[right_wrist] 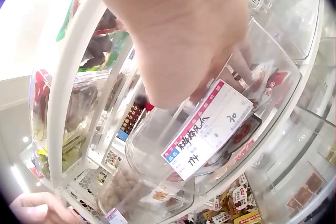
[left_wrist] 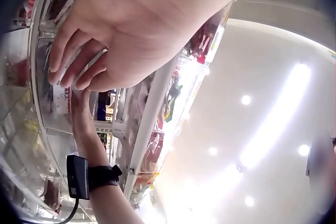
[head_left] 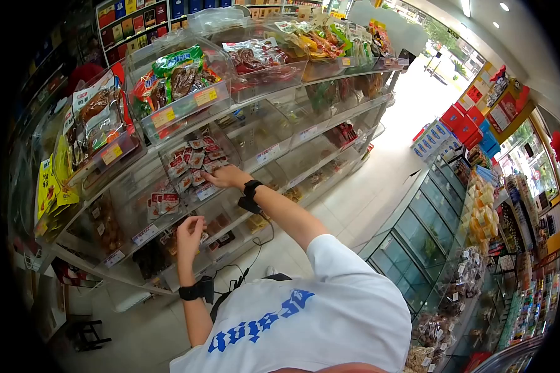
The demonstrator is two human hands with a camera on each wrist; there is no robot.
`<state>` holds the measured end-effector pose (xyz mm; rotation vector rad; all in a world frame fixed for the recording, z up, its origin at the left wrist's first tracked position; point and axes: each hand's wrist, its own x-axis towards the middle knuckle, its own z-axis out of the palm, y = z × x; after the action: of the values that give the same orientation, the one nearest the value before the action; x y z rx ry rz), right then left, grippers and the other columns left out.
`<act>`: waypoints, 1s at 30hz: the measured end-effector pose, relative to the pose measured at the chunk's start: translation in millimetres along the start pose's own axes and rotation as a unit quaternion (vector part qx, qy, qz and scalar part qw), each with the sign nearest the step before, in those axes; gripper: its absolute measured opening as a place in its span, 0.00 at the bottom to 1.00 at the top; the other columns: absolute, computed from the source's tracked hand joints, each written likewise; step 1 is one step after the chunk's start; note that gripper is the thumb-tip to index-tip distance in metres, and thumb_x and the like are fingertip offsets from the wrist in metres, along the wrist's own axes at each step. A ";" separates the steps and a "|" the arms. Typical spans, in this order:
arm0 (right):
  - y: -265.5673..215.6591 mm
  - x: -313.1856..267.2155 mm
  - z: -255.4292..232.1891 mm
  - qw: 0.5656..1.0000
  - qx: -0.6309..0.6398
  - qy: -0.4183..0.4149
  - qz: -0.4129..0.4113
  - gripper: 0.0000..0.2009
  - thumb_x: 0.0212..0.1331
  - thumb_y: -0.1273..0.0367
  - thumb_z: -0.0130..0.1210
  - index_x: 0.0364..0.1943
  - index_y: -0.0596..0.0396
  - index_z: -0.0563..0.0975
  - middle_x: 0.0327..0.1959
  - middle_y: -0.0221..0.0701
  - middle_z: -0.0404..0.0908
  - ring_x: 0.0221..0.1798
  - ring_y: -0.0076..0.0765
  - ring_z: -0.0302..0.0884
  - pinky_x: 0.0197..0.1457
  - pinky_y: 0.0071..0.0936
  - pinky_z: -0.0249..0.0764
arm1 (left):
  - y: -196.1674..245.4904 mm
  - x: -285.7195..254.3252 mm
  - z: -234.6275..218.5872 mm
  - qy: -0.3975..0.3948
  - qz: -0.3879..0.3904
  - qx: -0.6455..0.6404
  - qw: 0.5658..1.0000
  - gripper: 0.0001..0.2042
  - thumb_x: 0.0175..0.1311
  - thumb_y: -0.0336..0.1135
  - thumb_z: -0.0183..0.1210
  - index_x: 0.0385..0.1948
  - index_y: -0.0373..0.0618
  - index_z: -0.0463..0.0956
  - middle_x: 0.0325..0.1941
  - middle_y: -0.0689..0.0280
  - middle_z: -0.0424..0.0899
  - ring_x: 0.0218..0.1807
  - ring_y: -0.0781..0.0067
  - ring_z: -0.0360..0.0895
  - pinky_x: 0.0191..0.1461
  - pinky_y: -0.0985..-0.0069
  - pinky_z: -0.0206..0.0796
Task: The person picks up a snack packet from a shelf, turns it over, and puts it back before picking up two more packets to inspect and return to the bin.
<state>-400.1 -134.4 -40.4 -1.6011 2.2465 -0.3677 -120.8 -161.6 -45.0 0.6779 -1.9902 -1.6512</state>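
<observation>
My right hand [head_left: 228,176] reaches over the front of a clear plastic bin [head_left: 235,149] on the middle shelf. Its fingertips are among small red-and-white snack packets [head_left: 196,158]. In the right wrist view, fingers [right_wrist: 240,67] extend down beside the packets [right_wrist: 268,85], partly hidden behind a handwritten price card [right_wrist: 208,129]. My left hand [head_left: 190,233] hangs in front of the shelf edge, lower and to the left. Its fingers [left_wrist: 90,58] are loosely bent, with nothing held. A smaller group of similar packets [head_left: 163,203] lies in the neighbouring bin.
Large bagged meat snacks [head_left: 183,74] fill bins on the top shelf. Lower shelves carry more bins behind price labels [head_left: 145,234]. A glass display counter [head_left: 410,230] stands across the aisle to the right. A black stool [head_left: 92,334] is at lower left.
</observation>
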 end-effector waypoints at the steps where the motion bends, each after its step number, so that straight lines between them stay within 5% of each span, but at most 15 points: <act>1: 4.4 3.6 8.0 1.000 0.000 0.016 -0.006 0.47 0.70 0.34 0.20 0.19 0.61 0.80 0.24 0.48 0.81 0.32 0.61 0.79 0.49 0.51 0.75 | -2.3 -2.9 -2.4 0.006 -0.006 0.000 1.000 0.12 0.74 0.35 0.56 0.45 0.34 0.80 0.39 0.60 0.86 0.40 0.74 0.83 0.47 0.75 0.74; 3: 8.6 11.1 18.1 0.999 -0.001 0.047 -0.018 0.50 0.68 0.32 0.17 0.13 0.60 0.77 0.18 0.44 0.79 0.29 0.57 0.79 0.49 0.53 0.75 | -4.2 -7.6 -5.0 0.018 -0.016 -0.001 1.000 0.12 0.74 0.35 0.56 0.45 0.33 0.80 0.39 0.60 0.86 0.40 0.74 0.83 0.46 0.75 0.74; 4: 10.0 15.3 15.1 1.000 -0.027 -0.006 0.004 0.43 0.70 0.36 0.24 0.33 0.59 0.83 0.35 0.49 0.84 0.39 0.61 0.80 0.48 0.49 0.77 | -4.2 -12.0 -6.0 0.023 -0.019 -0.007 1.000 0.12 0.74 0.35 0.56 0.45 0.33 0.80 0.39 0.60 0.86 0.40 0.74 0.83 0.46 0.75 0.74; 7: 13.2 25.7 36.4 0.981 -0.004 0.194 -0.016 0.33 0.69 0.40 0.36 0.51 0.57 0.78 0.51 0.50 0.82 0.50 0.60 0.80 0.52 0.48 0.77 | -6.2 -23.5 -10.7 0.034 -0.030 -0.024 0.999 0.12 0.74 0.35 0.56 0.45 0.34 0.80 0.39 0.61 0.86 0.40 0.74 0.83 0.46 0.75 0.74; 10: 14.5 45.6 16.5 0.995 0.029 0.047 0.089 0.31 0.62 0.49 0.55 0.62 0.55 0.69 0.62 0.51 0.75 0.59 0.60 0.77 0.57 0.48 0.77 | -7.3 -32.9 -13.5 0.041 -0.055 -0.040 0.997 0.13 0.74 0.36 0.56 0.46 0.34 0.80 0.39 0.62 0.87 0.41 0.74 0.83 0.47 0.76 0.73; 13: 29.4 77.0 33.5 0.987 0.040 0.100 0.116 0.36 0.51 0.58 0.68 0.63 0.57 0.67 0.58 0.51 0.78 0.59 0.59 0.78 0.59 0.49 0.77 | -6.1 -44.3 -10.9 0.052 -0.085 -0.042 0.994 0.13 0.75 0.36 0.55 0.46 0.34 0.80 0.39 0.62 0.86 0.41 0.75 0.83 0.47 0.76 0.73; 16: 36.1 95.4 38.2 0.989 0.003 0.029 0.148 0.35 0.44 0.62 0.72 0.59 0.59 0.71 0.56 0.50 0.80 0.59 0.57 0.78 0.59 0.49 0.77 | -16.6 -57.8 -15.4 0.057 -0.070 -0.055 0.994 0.12 0.75 0.36 0.55 0.46 0.34 0.80 0.41 0.63 0.86 0.40 0.76 0.82 0.47 0.77 0.73; 18: 33.1 94.4 41.1 0.987 -0.058 0.101 0.106 0.32 0.41 0.62 0.74 0.53 0.59 0.76 0.53 0.50 0.81 0.57 0.55 0.80 0.57 0.47 0.79 | -23.3 -72.6 -19.6 0.082 -0.076 -0.046 0.993 0.12 0.75 0.35 0.55 0.46 0.34 0.80 0.40 0.64 0.86 0.40 0.77 0.82 0.46 0.77 0.73; 22: 6.4 75.6 27.7 0.978 -0.037 0.171 0.112 0.16 0.52 0.62 0.69 0.40 0.57 0.83 0.40 0.45 0.86 0.43 0.55 0.85 0.47 0.45 0.81 | -27.0 -97.3 -27.9 0.110 -0.069 -0.049 0.990 0.13 0.75 0.37 0.55 0.46 0.36 0.81 0.42 0.64 0.86 0.41 0.77 0.81 0.46 0.78 0.73; 26: 5.9 70.9 27.8 0.970 -0.032 0.227 0.075 0.14 0.58 0.59 0.64 0.37 0.56 0.85 0.37 0.45 0.86 0.40 0.52 0.85 0.39 0.46 0.81 | -24.4 -104.1 -27.8 0.113 -0.080 -0.069 0.988 0.14 0.76 0.39 0.55 0.46 0.36 0.81 0.40 0.65 0.86 0.41 0.77 0.81 0.48 0.78 0.73; 30: -6.5 37.0 20.6 0.948 0.097 0.301 0.027 0.12 0.58 0.62 0.62 0.39 0.55 0.87 0.33 0.45 0.86 0.38 0.55 0.84 0.44 0.47 0.80 | -7.7 -98.9 -22.5 0.102 -0.083 -0.057 0.990 0.14 0.76 0.39 0.55 0.46 0.36 0.81 0.39 0.65 0.86 0.41 0.77 0.81 0.48 0.79 0.73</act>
<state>-396.6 -171.6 -61.4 -1.4519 2.5633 -1.1582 -29.7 -116.8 -52.7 0.9510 -1.7210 -1.6998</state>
